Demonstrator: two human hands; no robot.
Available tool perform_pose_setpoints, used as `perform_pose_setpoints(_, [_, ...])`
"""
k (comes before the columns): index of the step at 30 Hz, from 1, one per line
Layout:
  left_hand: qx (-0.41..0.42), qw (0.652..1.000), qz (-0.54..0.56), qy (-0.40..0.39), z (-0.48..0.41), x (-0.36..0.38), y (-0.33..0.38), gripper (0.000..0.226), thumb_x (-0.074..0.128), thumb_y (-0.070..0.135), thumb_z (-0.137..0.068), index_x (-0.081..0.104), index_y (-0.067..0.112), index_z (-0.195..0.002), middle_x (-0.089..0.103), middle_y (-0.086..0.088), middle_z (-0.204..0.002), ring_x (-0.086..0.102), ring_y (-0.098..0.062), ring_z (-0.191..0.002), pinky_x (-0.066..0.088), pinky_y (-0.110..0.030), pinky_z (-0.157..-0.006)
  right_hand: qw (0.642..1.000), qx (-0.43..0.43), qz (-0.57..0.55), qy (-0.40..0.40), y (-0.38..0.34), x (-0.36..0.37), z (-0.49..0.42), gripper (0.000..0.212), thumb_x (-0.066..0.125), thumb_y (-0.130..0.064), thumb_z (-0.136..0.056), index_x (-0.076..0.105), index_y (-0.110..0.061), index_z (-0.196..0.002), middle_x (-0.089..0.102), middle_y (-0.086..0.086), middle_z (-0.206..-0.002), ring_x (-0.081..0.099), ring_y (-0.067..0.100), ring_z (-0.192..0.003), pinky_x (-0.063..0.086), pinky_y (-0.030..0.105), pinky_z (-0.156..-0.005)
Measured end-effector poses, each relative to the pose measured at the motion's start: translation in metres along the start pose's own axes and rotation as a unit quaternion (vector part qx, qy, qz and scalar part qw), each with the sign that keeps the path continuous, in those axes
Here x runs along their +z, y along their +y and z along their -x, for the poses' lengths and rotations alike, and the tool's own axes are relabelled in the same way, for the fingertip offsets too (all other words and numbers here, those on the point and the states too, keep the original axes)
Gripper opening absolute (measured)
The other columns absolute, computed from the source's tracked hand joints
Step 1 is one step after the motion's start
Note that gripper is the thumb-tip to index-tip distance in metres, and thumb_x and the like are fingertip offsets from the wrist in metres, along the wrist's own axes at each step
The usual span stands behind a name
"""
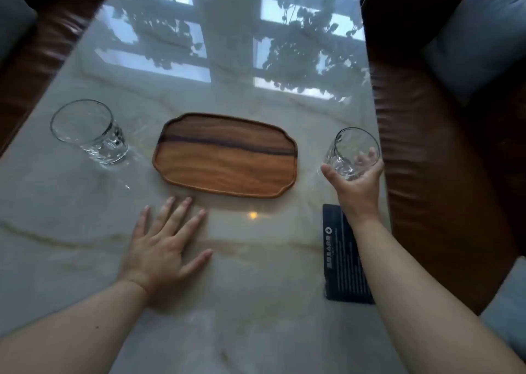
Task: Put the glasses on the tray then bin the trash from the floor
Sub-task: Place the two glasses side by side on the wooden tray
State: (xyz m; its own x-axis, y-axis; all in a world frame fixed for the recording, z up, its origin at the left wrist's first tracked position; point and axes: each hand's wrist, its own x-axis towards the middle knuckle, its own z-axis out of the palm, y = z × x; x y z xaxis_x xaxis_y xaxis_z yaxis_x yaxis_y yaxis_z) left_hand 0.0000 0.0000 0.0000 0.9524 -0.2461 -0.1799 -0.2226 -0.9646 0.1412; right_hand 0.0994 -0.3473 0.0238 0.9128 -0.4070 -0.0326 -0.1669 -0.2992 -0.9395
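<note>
Right hand (357, 178) fingers wrapped around right glass (351, 153) at tray's (225, 154) three o'clock; lift clear of rim, set upright; left hand (163, 248) flat, fingers spread.

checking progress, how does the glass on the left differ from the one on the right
The left glass stands free on the marble table, untouched; the right glass is gripped by the right hand. The left glass sits left of the wooden tray, the right glass on its other side. Both are clear, empty and off the tray.
</note>
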Motion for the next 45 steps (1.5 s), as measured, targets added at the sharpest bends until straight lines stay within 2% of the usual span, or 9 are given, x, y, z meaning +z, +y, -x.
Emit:
perform_pose_setpoints(4, [0.004, 1.000, -0.018, 0.020, 0.001, 0.002, 0.000, 0.074, 0.028, 0.071, -0.080, 0.034, 0.031, -0.142, 0.030, -0.002, -0.154, 0.021, -0.024, -0.142, 0.017, -0.056, -0.112, 0.999, 0.017, -0.036, 0.014, -0.005, 0.009, -0.014, 0.105, 0.087, -0.050, -0.054, 0.026, -0.026, -0.136, 0.047, 0.005, -0.133, 0.052, 0.009, -0.117, 0.045, 0.030, -0.101])
perform_pose_setpoints(12, [0.014, 0.998, -0.006, 0.053, -0.001, 0.005, -0.002, 0.073, 0.032, 0.069, -0.079, 0.038, 0.029, -0.140, 0.035, -0.004, -0.151, 0.026, -0.025, -0.141, 0.019, -0.058, -0.110, 0.999, -0.034, -0.025, -0.008, -0.017, 0.034, -0.008, 0.080, 0.086, -0.029, -0.069, 0.037, -0.016, -0.131, 0.053, 0.005, -0.124, 0.055, 0.011, -0.113, 0.048, 0.015, -0.092])
perform_pose_setpoints(15, [0.019, 0.998, 0.000, 0.067, -0.002, 0.006, -0.001, 0.073, 0.032, 0.070, -0.079, 0.040, 0.029, -0.139, 0.037, -0.004, -0.151, 0.027, -0.025, -0.140, 0.020, -0.057, -0.110, 0.997, -0.052, -0.039, -0.044, -0.029, 0.043, 0.010, 0.080, 0.086, -0.027, -0.069, 0.037, -0.016, -0.132, 0.053, 0.007, -0.126, 0.055, 0.013, -0.117, 0.047, 0.022, -0.098])
perform_pose_setpoints(22, [0.023, 0.990, 0.087, 0.112, 0.002, 0.003, 0.001, 0.068, 0.042, 0.062, -0.081, 0.042, 0.022, -0.136, 0.041, -0.004, -0.148, 0.028, -0.023, -0.140, 0.017, -0.052, -0.113, 0.991, -0.072, -0.056, -0.099, -0.053, 0.070, 0.050, 0.084, 0.089, -0.024, -0.061, 0.039, -0.017, -0.128, 0.058, 0.000, -0.118, 0.061, -0.004, -0.103, 0.050, 0.016, -0.087])
perform_pose_setpoints(26, [-0.027, 0.923, 0.280, 0.263, 0.012, -0.014, -0.022, 0.051, 0.058, 0.045, -0.080, 0.051, 0.012, -0.119, 0.056, -0.011, -0.121, 0.051, -0.025, -0.116, 0.039, -0.038, -0.100, 0.987, -0.082, -0.063, -0.119, -0.056, 0.085, 0.062, 0.082, 0.089, -0.025, -0.060, 0.041, -0.021, -0.126, 0.060, -0.007, -0.114, 0.062, 0.004, -0.106, 0.050, 0.018, -0.088])
perform_pose_setpoints(31, [-0.276, 0.776, 0.459, 0.332, 0.004, -0.033, -0.065, 0.098, 0.075, 0.049, -0.064, 0.024, 0.010, -0.138, 0.038, -0.009, -0.135, 0.040, -0.017, -0.123, 0.040, -0.045, -0.101, 0.981, -0.083, -0.113, -0.131, -0.054, 0.102, 0.070, 0.084, 0.086, -0.010, -0.059, 0.040, -0.014, -0.129, 0.058, 0.006, -0.122, 0.061, 0.021, -0.116, 0.054, 0.038, -0.095])
perform_pose_setpoints(36, [-0.296, 0.760, 0.481, 0.323, -0.035, -0.053, -0.099, 0.122, 0.080, 0.049, -0.055, 0.008, 0.010, -0.145, 0.021, -0.016, -0.152, 0.022, -0.019, -0.140, 0.024, -0.042, -0.114, 0.978, -0.091, -0.127, -0.135, -0.053, 0.116, 0.076, 0.090, 0.087, -0.017, -0.053, 0.040, -0.013, -0.129, 0.059, 0.009, -0.123, 0.062, 0.011, -0.109, 0.052, 0.035, -0.096])
perform_pose_setpoints(41, [-0.253, 0.770, 0.483, 0.331, -0.072, -0.060, -0.107, 0.120, 0.086, 0.036, -0.058, 0.008, 0.009, -0.145, 0.021, -0.012, -0.153, 0.019, -0.015, -0.141, 0.020, -0.027, -0.114, 0.976, -0.114, -0.106, -0.152, -0.056, 0.123, 0.069, 0.094, 0.090, -0.059, -0.044, 0.045, -0.038, -0.124, 0.061, -0.003, -0.121, 0.062, 0.017, -0.114, 0.052, 0.048, -0.097])
perform_pose_setpoints(45, [-0.270, 0.784, 0.441, 0.343, -0.084, -0.063, -0.114, 0.087, 0.087, 0.031, -0.059, 0.037, 0.008, -0.126, 0.050, -0.004, -0.123, 0.051, -0.023, -0.115, 0.037, -0.020, -0.087, 0.973, -0.132, -0.096, -0.166, -0.064, 0.130, 0.066, 0.092, 0.093, -0.029, -0.055, 0.042, -0.016, -0.130, 0.058, -0.015, -0.111, 0.063, -0.008, -0.100, 0.052, 0.015, -0.085])
